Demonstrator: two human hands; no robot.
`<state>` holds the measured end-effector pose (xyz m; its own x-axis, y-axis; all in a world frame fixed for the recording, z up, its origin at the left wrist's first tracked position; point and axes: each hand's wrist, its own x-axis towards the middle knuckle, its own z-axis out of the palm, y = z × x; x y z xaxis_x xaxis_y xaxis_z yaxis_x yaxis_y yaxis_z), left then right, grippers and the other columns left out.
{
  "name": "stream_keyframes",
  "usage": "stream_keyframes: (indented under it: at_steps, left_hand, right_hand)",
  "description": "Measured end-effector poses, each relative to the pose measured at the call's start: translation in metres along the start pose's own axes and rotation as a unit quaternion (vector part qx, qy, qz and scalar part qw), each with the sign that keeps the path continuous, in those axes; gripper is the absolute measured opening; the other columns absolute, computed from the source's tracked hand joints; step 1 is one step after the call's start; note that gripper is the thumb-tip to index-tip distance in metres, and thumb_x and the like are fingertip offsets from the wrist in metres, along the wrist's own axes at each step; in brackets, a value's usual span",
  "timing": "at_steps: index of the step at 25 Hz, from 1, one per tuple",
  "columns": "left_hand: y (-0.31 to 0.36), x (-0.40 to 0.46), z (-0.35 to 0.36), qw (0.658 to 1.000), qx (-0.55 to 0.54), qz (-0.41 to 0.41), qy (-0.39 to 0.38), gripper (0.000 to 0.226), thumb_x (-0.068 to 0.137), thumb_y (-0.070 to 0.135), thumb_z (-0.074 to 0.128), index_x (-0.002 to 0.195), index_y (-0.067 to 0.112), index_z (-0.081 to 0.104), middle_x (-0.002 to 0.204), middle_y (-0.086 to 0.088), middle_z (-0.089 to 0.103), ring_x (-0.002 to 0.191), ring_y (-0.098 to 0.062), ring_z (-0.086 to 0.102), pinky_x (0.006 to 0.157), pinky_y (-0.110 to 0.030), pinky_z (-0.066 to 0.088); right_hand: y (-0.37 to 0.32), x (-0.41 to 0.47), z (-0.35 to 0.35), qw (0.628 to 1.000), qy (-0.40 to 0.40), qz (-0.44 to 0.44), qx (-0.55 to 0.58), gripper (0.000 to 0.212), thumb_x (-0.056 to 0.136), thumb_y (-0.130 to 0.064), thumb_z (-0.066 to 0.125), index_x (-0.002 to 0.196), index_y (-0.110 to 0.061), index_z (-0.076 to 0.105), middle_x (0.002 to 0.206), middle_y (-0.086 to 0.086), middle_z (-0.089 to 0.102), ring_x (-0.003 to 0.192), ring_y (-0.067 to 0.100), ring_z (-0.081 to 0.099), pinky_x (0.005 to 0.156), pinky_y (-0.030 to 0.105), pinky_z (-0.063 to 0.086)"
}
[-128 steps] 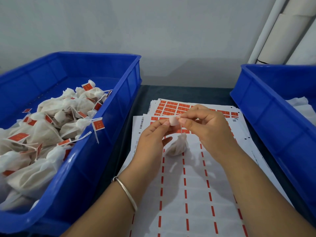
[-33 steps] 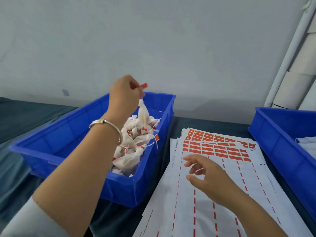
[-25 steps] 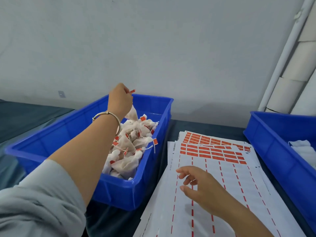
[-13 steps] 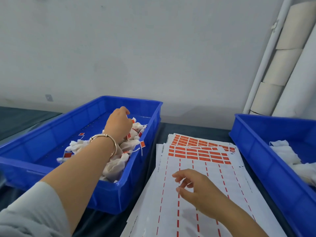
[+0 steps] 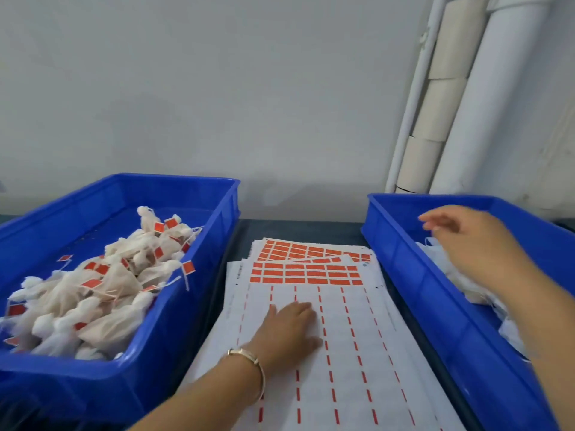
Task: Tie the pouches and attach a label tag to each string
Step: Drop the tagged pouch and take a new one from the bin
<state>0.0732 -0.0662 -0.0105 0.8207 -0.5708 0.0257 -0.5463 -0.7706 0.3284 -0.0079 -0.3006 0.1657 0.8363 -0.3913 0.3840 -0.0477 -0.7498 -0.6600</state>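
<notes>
The left blue bin [image 5: 174,312] holds a heap of tied white pouches [image 5: 102,290] with red tags on their strings. Between the bins lie label sheets [image 5: 351,337] with rows of red labels [image 5: 306,273] at their far end. My left hand [image 5: 287,329] rests on the sheets, fingers loosely bent, holding nothing. Over the right blue bin [image 5: 420,290] my right hand [image 5: 466,241] hovers with fingers spread above loose white pouches [image 5: 466,287]. It holds nothing.
A dark table top [image 5: 298,228] shows between the bins. White pipes and paper rolls [image 5: 451,98] stand against the wall at the back right. The wall runs close behind both bins.
My left hand let the tagged pouch go in the left bin and came back onto the sheets. My right hand left the sheets and reached over the right bin.
</notes>
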Motion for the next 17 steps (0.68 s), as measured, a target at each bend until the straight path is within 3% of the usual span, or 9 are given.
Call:
stream_keyframes:
  at_steps: [2,4,7,10,13,15,17]
  left_hand:
    - [-0.001,0.002,0.02,0.999,0.009,-0.004,0.044,0.049,0.092,0.056,0.035,0.137,0.035,0.037,0.15,0.017,0.029,0.141,-0.011,0.019,0.111,-0.04,-0.003]
    - [-0.003,0.005,0.027,0.997,0.007,-0.01,0.079,0.05,0.092,0.058,0.032,0.137,0.036,0.037,0.15,0.019,0.028,0.142,-0.008,0.017,0.108,-0.036,-0.006]
    - [-0.002,0.007,0.029,0.996,0.003,-0.012,0.089,0.05,0.092,0.06,0.031,0.136,0.037,0.038,0.149,0.02,0.029,0.141,-0.006,0.018,0.11,-0.034,-0.004]
    - [-0.001,0.007,0.029,0.995,0.0,-0.018,0.095,0.051,0.091,0.06,0.032,0.136,0.037,0.038,0.149,0.02,0.029,0.141,-0.006,0.018,0.111,-0.033,-0.003]
    - [-0.001,0.004,0.028,0.995,-0.004,-0.024,0.095,0.051,0.092,0.059,0.033,0.137,0.037,0.038,0.149,0.02,0.028,0.141,-0.005,0.018,0.112,-0.032,-0.002]
    - [0.001,0.003,0.026,0.995,-0.008,-0.029,0.094,0.05,0.093,0.058,0.034,0.137,0.036,0.039,0.149,0.02,0.029,0.141,-0.004,0.019,0.114,-0.033,0.0]
    - [0.003,0.002,0.025,0.995,-0.011,-0.031,0.093,0.049,0.093,0.057,0.034,0.137,0.036,0.04,0.149,0.02,0.029,0.14,-0.004,0.02,0.114,-0.032,0.001]
  right_hand:
    - [0.042,0.024,-0.022,0.992,0.008,0.072,-0.099,0.029,0.094,-0.006,0.043,0.101,-0.024,0.064,0.107,-0.001,0.066,0.093,0.016,0.06,0.077,0.032,0.044]
    - [0.09,0.035,-0.032,0.965,-0.068,0.136,-0.213,0.031,0.094,-0.005,0.042,0.113,-0.015,0.065,0.123,0.008,0.061,0.108,0.027,0.056,0.086,0.036,0.043]
    - [0.143,0.025,-0.029,0.903,-0.274,0.172,-0.284,0.042,0.091,-0.015,0.056,0.132,-0.021,0.052,0.135,0.004,0.052,0.113,0.021,0.052,0.088,0.027,0.041]
    - [0.165,0.013,-0.01,0.86,-0.374,0.188,-0.294,0.053,0.086,-0.022,0.059,0.137,-0.027,0.043,0.116,-0.004,0.061,0.097,0.012,0.058,0.087,0.026,0.047]
    - [0.163,0.012,0.004,0.853,-0.348,0.181,-0.344,0.029,0.09,-0.029,0.053,0.119,-0.026,0.055,0.095,-0.008,0.06,0.079,0.008,0.054,0.067,0.019,0.043]
    - [0.159,0.012,0.006,0.873,-0.314,0.184,-0.325,0.007,0.09,-0.027,0.054,0.094,-0.025,0.059,0.081,-0.01,0.056,0.067,0.005,0.049,0.053,0.017,0.034]
    - [0.158,0.011,0.008,0.894,-0.289,0.184,-0.29,0.01,0.088,-0.021,0.056,0.078,-0.023,0.057,0.075,-0.007,0.057,0.062,0.007,0.047,0.049,0.017,0.031]
